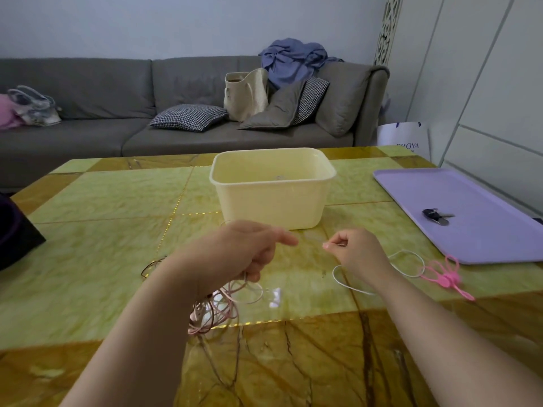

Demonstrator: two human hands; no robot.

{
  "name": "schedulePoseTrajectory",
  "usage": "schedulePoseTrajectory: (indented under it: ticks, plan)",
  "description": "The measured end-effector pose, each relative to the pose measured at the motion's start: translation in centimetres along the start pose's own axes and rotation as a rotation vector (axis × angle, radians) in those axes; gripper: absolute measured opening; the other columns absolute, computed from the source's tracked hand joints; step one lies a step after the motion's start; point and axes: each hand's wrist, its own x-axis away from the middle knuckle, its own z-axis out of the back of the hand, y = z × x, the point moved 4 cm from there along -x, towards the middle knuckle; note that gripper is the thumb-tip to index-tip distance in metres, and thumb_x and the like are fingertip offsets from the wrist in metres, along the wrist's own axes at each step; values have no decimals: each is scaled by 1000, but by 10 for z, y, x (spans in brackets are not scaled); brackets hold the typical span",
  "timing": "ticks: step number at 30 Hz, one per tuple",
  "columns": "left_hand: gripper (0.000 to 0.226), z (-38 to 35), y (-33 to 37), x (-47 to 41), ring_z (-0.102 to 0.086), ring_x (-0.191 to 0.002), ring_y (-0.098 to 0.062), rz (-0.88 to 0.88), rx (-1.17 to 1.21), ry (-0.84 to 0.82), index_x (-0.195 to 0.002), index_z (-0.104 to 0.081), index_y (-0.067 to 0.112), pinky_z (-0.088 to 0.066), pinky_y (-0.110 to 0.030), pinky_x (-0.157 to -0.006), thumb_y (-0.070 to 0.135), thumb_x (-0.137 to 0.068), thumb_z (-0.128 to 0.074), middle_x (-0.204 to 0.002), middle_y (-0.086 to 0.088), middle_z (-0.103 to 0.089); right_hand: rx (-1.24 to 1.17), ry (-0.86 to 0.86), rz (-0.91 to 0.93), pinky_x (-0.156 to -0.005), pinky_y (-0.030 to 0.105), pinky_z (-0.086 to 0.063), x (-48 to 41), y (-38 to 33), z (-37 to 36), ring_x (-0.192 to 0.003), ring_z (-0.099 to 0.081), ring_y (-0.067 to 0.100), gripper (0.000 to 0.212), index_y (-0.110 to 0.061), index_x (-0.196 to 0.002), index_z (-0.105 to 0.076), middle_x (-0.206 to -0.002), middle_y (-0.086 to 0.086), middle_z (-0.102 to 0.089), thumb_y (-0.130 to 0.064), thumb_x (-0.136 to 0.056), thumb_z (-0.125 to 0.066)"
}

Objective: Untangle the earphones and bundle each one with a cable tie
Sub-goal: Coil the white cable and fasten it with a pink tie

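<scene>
i'm mid-untangle: left hand (244,254) grips the pink tangle (217,306) hanging below its fingers (286,238), right hand (357,251) pinches the white cord (346,284), which i judge needs drawing clear next.

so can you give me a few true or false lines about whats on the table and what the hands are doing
1. The left hand grips a pinkish cable tangle. True.
2. The pink cable ties lie on the purple tray. False: they lie on the table, just off the tray's near edge.
3. The right hand pinches a white cable. True.
4. The cream tub stands on the purple tray. False: it stands on the table, to the left of the tray.
5. A small dark item lies on the purple tray. True.
</scene>
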Motion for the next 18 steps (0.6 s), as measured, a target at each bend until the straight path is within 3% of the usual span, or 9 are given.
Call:
schedulePoseTrajectory:
  ticks: [4,7,10,13,18]
  plan:
    - [33,-6,-5,6,-29,-50,-8,72,-224,-201,-97,-68,11,-35,-17,-51,28,-100,-40,-58,6,-31,77,57,-41,-73,35,-53,-6,9,0,-80,-63,19,18,-26,-70,-63,-76,-4,-68,-29,-87,-65]
    - [29,-12,-4,8,-24,-47,-7,54,-44,-307,-82,-63,13,-32,-14,-47,31,-94,-46,-55,7,-28,106,91,-77,-70,33,-52,-8,17,2,-80,-62,20,17,-24,-72,-64,-80,-2,-68,-31,-88,-64]
    - [20,-4,6,-1,-22,-44,-4,-99,373,-166,-79,-59,14,-29,-15,-45,25,-92,-49,-52,9,-28,144,114,-74,-66,30,-48,-9,20,-1,-81,-61,21,17,-20,-77,-67,-82,-2,-68,-32,-88,-62]
    - [19,13,14,-8,-26,-39,-2,-251,700,64,-85,-54,15,-37,-14,-46,20,-95,-38,-52,10,-32,146,125,-62,-61,27,-44,-9,18,-5,-79,-62,19,16,-21,-79,-68,-80,-3,-68,-32,-89,-61]
    - [24,33,14,-7,-42,-43,-1,-409,919,294,-87,-51,18,-50,-16,-60,17,-101,-32,-53,11,-42,150,79,-75,-66,29,-49,-4,21,-10,-80,-63,17,19,-25,-72,-64,-77,-5,-67,-32,-89,-61]
